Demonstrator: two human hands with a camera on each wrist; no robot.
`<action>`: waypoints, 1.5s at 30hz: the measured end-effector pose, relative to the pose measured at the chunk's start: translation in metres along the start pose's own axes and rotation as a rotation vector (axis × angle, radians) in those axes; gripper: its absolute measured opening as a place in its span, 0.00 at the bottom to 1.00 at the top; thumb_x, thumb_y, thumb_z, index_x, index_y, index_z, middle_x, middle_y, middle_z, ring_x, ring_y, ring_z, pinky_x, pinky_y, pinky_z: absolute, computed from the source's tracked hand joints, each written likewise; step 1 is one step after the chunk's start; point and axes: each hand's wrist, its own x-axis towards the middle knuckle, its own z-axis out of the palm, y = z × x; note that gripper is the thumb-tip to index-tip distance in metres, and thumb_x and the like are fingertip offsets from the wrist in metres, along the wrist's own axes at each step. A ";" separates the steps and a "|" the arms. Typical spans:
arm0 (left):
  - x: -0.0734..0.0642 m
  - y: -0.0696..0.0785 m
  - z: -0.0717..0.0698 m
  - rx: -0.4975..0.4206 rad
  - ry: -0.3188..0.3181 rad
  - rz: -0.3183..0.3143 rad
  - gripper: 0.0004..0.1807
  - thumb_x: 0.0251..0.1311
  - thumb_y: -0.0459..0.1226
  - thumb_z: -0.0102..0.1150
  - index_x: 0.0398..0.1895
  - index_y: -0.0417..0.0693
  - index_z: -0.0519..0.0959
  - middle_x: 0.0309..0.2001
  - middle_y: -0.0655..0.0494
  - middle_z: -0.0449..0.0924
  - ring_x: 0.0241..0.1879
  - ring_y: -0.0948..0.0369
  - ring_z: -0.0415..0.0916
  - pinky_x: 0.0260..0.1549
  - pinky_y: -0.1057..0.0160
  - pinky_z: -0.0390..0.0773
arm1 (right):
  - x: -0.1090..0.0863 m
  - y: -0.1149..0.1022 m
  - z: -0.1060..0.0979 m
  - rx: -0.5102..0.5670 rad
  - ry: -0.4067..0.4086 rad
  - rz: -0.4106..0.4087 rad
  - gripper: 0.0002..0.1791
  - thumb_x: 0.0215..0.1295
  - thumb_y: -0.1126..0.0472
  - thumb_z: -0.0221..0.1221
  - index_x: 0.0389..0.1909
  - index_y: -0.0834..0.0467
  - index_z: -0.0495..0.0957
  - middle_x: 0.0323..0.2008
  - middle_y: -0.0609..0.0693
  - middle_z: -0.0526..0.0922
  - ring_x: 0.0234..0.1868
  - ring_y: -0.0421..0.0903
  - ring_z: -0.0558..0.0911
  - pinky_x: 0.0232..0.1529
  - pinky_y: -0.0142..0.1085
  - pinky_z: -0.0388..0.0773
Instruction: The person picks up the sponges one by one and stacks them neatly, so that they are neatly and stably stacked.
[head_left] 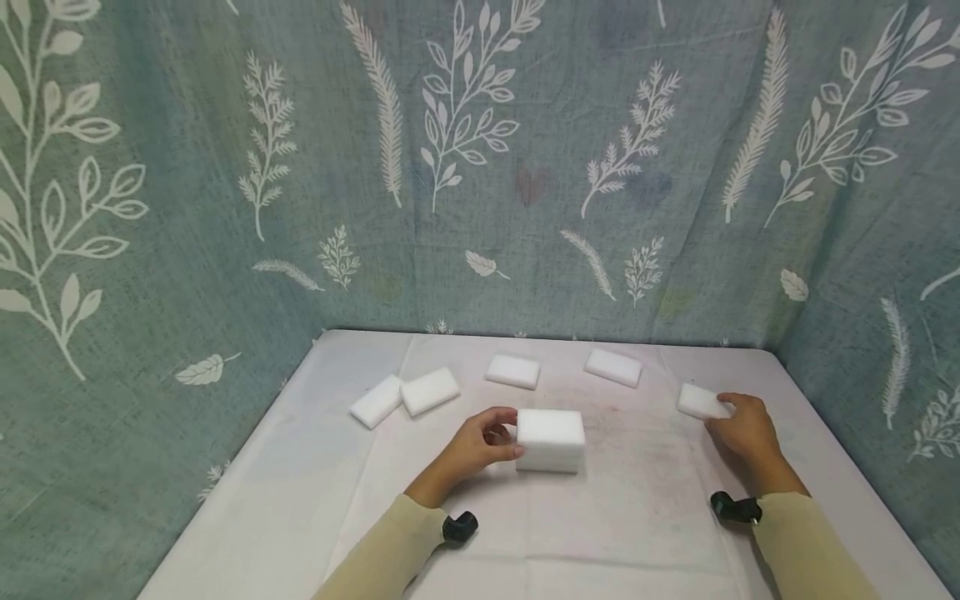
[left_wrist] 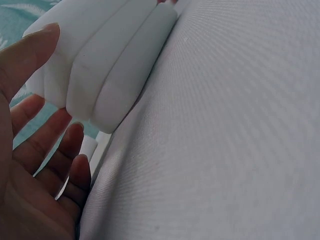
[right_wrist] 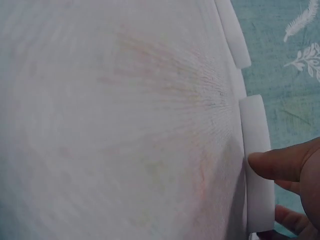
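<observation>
A stack of several white sponges stands at the middle of the table. My left hand holds its left end, thumb on the near side and fingers toward the far side. In the left wrist view the layers of the stack show, with the thumb against it. Over on the right, my right hand pinches a single flat white sponge by its right end. The right wrist view has the thumb pressed on this sponge, the other fingers partly hidden behind it.
Toward the back lie two more flat sponges, one at centre and one right of it. At the back left, two sponges lie close together at angles. Leaf-patterned green cloth hangs behind and beside the white-covered table.
</observation>
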 end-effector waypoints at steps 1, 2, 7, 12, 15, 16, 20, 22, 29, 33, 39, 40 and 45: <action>0.000 0.001 0.000 0.001 -0.003 -0.008 0.30 0.49 0.35 0.75 0.58 0.46 0.76 0.48 0.50 0.79 0.42 0.52 0.77 0.39 0.63 0.78 | 0.000 0.000 0.000 0.000 0.001 0.002 0.34 0.58 0.62 0.63 0.62 0.73 0.64 0.60 0.77 0.58 0.61 0.74 0.60 0.60 0.66 0.57; -0.001 0.001 0.000 -0.002 -0.006 -0.012 0.31 0.49 0.35 0.75 0.58 0.45 0.76 0.48 0.49 0.79 0.42 0.51 0.77 0.38 0.62 0.78 | 0.000 0.000 0.000 -0.001 0.001 0.003 0.34 0.58 0.62 0.64 0.62 0.73 0.65 0.60 0.77 0.58 0.60 0.74 0.61 0.60 0.66 0.57; 0.001 -0.004 0.002 -0.002 -0.005 -0.022 0.33 0.49 0.34 0.75 0.61 0.47 0.74 0.52 0.51 0.77 0.45 0.48 0.76 0.39 0.61 0.78 | 0.000 0.000 -0.001 0.008 0.006 0.023 0.35 0.56 0.62 0.65 0.62 0.72 0.66 0.59 0.77 0.60 0.59 0.74 0.62 0.59 0.66 0.59; 0.001 -0.003 0.002 0.048 0.014 0.018 0.34 0.48 0.38 0.76 0.61 0.52 0.74 0.54 0.58 0.77 0.50 0.55 0.74 0.46 0.58 0.75 | 0.000 0.001 -0.001 -0.007 0.013 0.022 0.34 0.55 0.62 0.65 0.61 0.72 0.66 0.58 0.77 0.64 0.57 0.73 0.65 0.57 0.65 0.62; 0.002 -0.002 0.002 0.052 0.017 0.048 0.34 0.48 0.40 0.76 0.61 0.53 0.74 0.54 0.58 0.77 0.52 0.55 0.73 0.48 0.56 0.74 | 0.000 0.001 -0.001 0.011 0.009 0.031 0.35 0.55 0.61 0.65 0.62 0.71 0.66 0.60 0.76 0.63 0.58 0.73 0.65 0.57 0.66 0.62; 0.002 -0.002 0.002 0.053 0.016 0.052 0.34 0.48 0.40 0.76 0.61 0.53 0.74 0.54 0.58 0.78 0.52 0.55 0.73 0.48 0.56 0.74 | 0.001 0.001 0.000 0.018 0.008 0.031 0.35 0.56 0.61 0.65 0.62 0.72 0.66 0.60 0.77 0.63 0.59 0.73 0.64 0.58 0.66 0.61; 0.002 -0.001 0.003 0.048 0.013 0.063 0.33 0.49 0.41 0.76 0.61 0.52 0.74 0.54 0.56 0.78 0.53 0.54 0.73 0.49 0.54 0.74 | 0.000 0.000 0.001 0.037 -0.004 0.016 0.36 0.57 0.59 0.66 0.63 0.71 0.66 0.62 0.77 0.61 0.61 0.74 0.62 0.58 0.67 0.60; 0.002 -0.001 0.004 0.053 0.015 0.056 0.34 0.49 0.41 0.76 0.61 0.52 0.74 0.54 0.58 0.78 0.53 0.55 0.73 0.49 0.54 0.74 | -0.001 -0.001 0.002 0.033 -0.006 -0.005 0.36 0.57 0.57 0.66 0.62 0.71 0.67 0.61 0.77 0.61 0.61 0.73 0.62 0.58 0.66 0.60; 0.002 0.000 0.003 0.058 0.021 0.058 0.37 0.49 0.41 0.76 0.63 0.43 0.72 0.54 0.58 0.78 0.52 0.57 0.74 0.48 0.56 0.75 | -0.005 -0.008 0.004 0.044 -0.005 -0.084 0.37 0.58 0.53 0.67 0.62 0.70 0.68 0.60 0.75 0.62 0.57 0.71 0.66 0.54 0.65 0.65; 0.002 0.003 0.004 0.040 0.014 0.052 0.35 0.50 0.38 0.75 0.63 0.44 0.73 0.54 0.55 0.77 0.53 0.53 0.73 0.49 0.52 0.75 | -0.007 -0.012 0.005 0.082 -0.018 -0.134 0.37 0.59 0.49 0.67 0.62 0.69 0.69 0.61 0.74 0.63 0.58 0.70 0.66 0.53 0.64 0.66; 0.000 0.013 0.004 0.015 0.000 0.046 0.35 0.51 0.34 0.73 0.63 0.39 0.72 0.54 0.49 0.76 0.54 0.45 0.72 0.51 0.42 0.72 | -0.009 -0.027 0.009 0.158 -0.059 -0.192 0.40 0.57 0.43 0.68 0.62 0.66 0.71 0.63 0.70 0.62 0.58 0.68 0.67 0.51 0.61 0.70; -0.002 0.017 0.004 0.013 -0.004 0.048 0.35 0.51 0.33 0.73 0.63 0.38 0.71 0.54 0.48 0.76 0.54 0.44 0.72 0.51 0.41 0.71 | -0.009 -0.031 0.010 0.169 -0.067 -0.197 0.41 0.56 0.43 0.69 0.62 0.65 0.71 0.63 0.70 0.62 0.58 0.68 0.68 0.51 0.60 0.71; -0.008 0.039 0.003 0.006 -0.022 0.059 0.34 0.52 0.34 0.72 0.62 0.35 0.71 0.54 0.46 0.77 0.54 0.41 0.72 0.50 0.40 0.72 | -0.012 -0.051 0.013 0.212 -0.088 -0.206 0.40 0.56 0.44 0.69 0.63 0.64 0.71 0.65 0.68 0.62 0.59 0.67 0.68 0.50 0.57 0.74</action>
